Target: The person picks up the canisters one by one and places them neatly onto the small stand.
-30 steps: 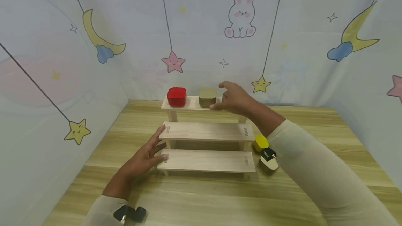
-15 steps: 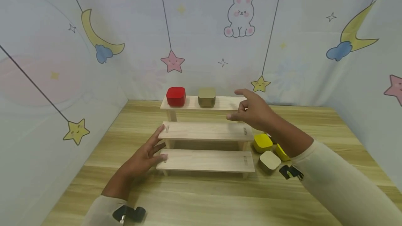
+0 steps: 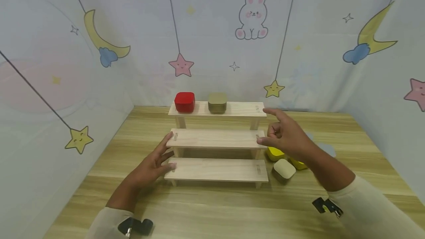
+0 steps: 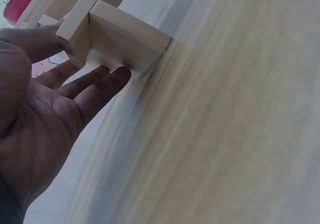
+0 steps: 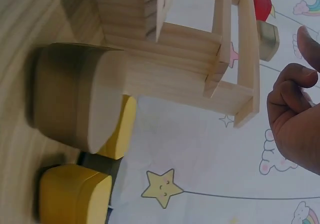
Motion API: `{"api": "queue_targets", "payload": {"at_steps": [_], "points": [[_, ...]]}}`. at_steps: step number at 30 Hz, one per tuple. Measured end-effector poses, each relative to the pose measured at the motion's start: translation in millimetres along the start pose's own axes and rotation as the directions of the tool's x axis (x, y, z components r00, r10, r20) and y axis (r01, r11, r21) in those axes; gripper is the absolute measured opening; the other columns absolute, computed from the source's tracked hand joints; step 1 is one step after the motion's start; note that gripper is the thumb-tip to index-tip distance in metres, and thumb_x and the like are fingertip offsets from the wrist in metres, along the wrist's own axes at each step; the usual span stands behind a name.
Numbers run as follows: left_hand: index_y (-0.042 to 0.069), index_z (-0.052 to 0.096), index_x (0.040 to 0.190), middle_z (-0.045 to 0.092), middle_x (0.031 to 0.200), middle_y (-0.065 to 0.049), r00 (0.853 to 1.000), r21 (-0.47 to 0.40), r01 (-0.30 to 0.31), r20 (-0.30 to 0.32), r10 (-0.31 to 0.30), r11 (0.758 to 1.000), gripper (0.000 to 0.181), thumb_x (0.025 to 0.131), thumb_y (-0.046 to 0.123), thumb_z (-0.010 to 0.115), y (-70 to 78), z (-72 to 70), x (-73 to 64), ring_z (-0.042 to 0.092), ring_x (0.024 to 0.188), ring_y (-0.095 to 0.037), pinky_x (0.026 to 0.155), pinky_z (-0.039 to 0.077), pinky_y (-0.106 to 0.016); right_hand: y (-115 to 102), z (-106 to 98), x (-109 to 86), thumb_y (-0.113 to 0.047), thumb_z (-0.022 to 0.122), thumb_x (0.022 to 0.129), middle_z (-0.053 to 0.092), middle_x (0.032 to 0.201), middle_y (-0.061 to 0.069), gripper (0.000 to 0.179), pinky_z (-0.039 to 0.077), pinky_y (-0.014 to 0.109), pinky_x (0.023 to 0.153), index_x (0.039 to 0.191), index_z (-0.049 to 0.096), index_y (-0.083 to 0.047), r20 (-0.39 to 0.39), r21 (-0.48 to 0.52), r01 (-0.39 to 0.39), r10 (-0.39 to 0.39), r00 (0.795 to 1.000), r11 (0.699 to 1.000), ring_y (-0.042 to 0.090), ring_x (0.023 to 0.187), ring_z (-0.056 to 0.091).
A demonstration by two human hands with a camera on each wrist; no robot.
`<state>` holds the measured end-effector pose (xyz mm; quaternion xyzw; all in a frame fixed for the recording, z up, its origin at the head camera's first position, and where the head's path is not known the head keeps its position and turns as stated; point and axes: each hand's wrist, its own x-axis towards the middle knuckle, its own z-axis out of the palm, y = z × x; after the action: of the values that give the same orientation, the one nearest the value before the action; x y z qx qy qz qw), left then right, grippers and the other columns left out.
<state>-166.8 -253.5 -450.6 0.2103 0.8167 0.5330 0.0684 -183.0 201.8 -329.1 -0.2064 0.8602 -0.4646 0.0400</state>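
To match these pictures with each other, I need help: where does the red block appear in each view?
Head: the red block, slightly left of centre, on the top shelf.
Left wrist: the red block, in the top left corner.
Right wrist: the red block, near the top, right of centre.
Shared landmark: the stepped wooden rack.

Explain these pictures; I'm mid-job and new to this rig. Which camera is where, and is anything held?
These are a person's bare hands. The head camera took the wide view; wrist cameras the close ones. On the wood-grain surface stands a pale three-step wooden rack; its top step bears a red rounded block and a khaki rounded block. Yellow rounded blocks and another khaki block lie to its right. The left hand touches the rack's left end; the right hand holds nothing.
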Motion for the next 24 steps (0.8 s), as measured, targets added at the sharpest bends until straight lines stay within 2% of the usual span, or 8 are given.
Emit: {"api": "queue_targets", "payload": {"at_steps": [5,8,15,24], "points": [[0.042,0.003,0.176,0.016,0.182,-0.026,1.000,-0.002,0.007,-0.002,-0.007,1.000,0.108,0.103,0.009,0.075,-0.5,-0.6,-0.3,0.034,0.160,-0.059,0.115,0.052,-0.065,9.7,2.4,-14.8,-0.010,0.084,0.096,0.049,0.070,-0.002,0.099,0.050,0.030,0.061,0.172,0.019,-0.007,0.015,0.076,0.017,-0.018,1.000,0.997,0.007,0.059,0.044],[0.043,0.003,0.176,0.015,0.182,-0.025,1.000,0.001,0.009,-0.005,-0.009,1.000,0.108,0.103,0.010,0.076,-0.1,-0.7,-0.3,0.034,0.160,-0.058,0.115,0.052,-0.066,15.4,3.9,-24.1,-0.011,0.083,0.097,0.047,0.071,-0.004,0.100,0.050,0.030,0.064,0.172,0.017,-0.007,0.030,0.073,0.016,-0.018,0.999,0.997,0.006,0.059,0.042],[0.043,0.003,0.176,0.013,0.183,-0.024,1.000,-0.003,0.010,-0.004,-0.010,1.000,0.108,0.103,0.009,0.076,-0.5,-0.9,-0.3,0.033,0.160,-0.059,0.117,0.051,-0.066,31.3,6.1,-41.8,-0.014,0.083,0.098,0.047,0.072,-0.003,0.099,0.044,0.033,0.056,0.171,0.017,-0.010,0.038,0.095,0.009,-0.013,0.999,0.995,0.007,0.058,0.038],[0.042,0.003,0.176,0.013,0.183,-0.025,1.000,-0.002,-0.004,0.002,0.004,1.000,0.108,0.103,0.008,0.075,-2.5,-1.2,0.6,0.033,0.160,-0.059,0.115,0.053,-0.063,50.8,7.1,-60.2,-0.012,0.082,0.098,0.046,0.072,-0.004,0.092,0.042,0.033,0.051,0.167,0.020,-0.003,0.026,0.137,-0.023,0.020,0.999,0.990,0.006,0.057,0.036]]}}
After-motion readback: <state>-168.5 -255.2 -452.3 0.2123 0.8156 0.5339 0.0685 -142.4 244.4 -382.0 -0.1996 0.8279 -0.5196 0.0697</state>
